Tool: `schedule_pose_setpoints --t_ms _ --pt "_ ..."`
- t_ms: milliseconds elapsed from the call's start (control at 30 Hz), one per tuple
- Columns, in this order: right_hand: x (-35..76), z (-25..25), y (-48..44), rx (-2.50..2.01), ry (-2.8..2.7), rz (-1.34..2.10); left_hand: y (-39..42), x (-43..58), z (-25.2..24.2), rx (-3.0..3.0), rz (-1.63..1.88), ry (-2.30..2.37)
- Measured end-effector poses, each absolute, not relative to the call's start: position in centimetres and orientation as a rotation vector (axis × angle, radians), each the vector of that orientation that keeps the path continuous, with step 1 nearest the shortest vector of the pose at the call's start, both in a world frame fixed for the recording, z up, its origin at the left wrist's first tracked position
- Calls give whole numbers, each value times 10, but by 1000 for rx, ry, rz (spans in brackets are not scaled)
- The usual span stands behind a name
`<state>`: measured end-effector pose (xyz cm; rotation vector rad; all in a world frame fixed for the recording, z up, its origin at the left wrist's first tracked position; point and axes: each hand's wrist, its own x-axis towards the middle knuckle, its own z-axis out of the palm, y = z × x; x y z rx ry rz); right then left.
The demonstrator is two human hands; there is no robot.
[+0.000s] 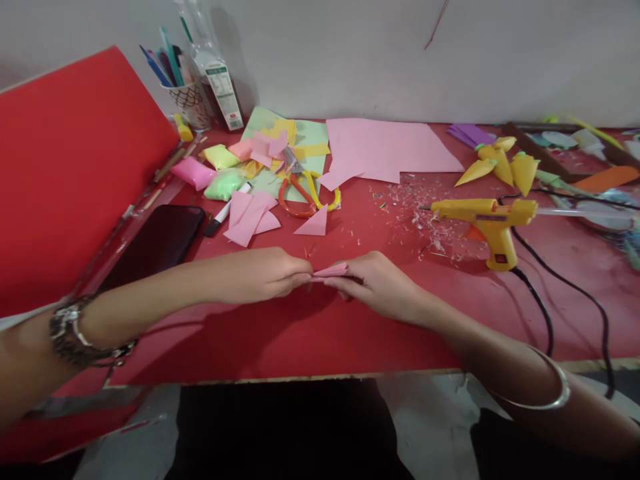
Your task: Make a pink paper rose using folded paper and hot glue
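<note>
A small folded piece of pink paper [331, 271] is held between my two hands, just above the red tabletop. My left hand [273, 275] pinches its left end between thumb and fingers. On the other side, my right hand [377, 283] grips the right end, thumb below and fingers above. Several cut pink paper pieces [251, 217] lie beyond my left hand, and a single pink triangle [315, 221] rests just past the fingertips. Scissors with red and yellow handles [299, 212] lie behind that triangle.
A yellow glue gun [493, 223] with a black cable lies at right, near scattered scraps [430, 230]. Pink sheets [385, 150] and yellow paper cones [500, 165] lie at the back. A phone [153, 243], glass bottle [217, 83] and pen cup [189, 103] stand or lie left.
</note>
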<state>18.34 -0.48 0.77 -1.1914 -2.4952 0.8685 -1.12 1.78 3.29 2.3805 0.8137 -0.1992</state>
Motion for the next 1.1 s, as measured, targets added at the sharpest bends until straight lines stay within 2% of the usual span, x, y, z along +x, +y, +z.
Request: schedule_pose_setpoints --t_ms 200,367,567,767,1000,1100 --pt "183 5 -5 -1198 -2534 775 16 -8 26 2416 -175 886" --pt "185 2 -4 -1147 -2618 642 18 -7 28 2180 -136 825" --pt "186 2 -6 -888 -2704 370 27 -11 30 1794 -197 632" --pt "189 3 -9 -689 -2685 -73 33 -13 29 1500 -235 561" --pt "186 9 -13 -661 -2670 -438 29 -17 14 1344 -166 505" --pt "185 10 -14 -757 -2684 -441 28 -15 12 1393 -140 529"
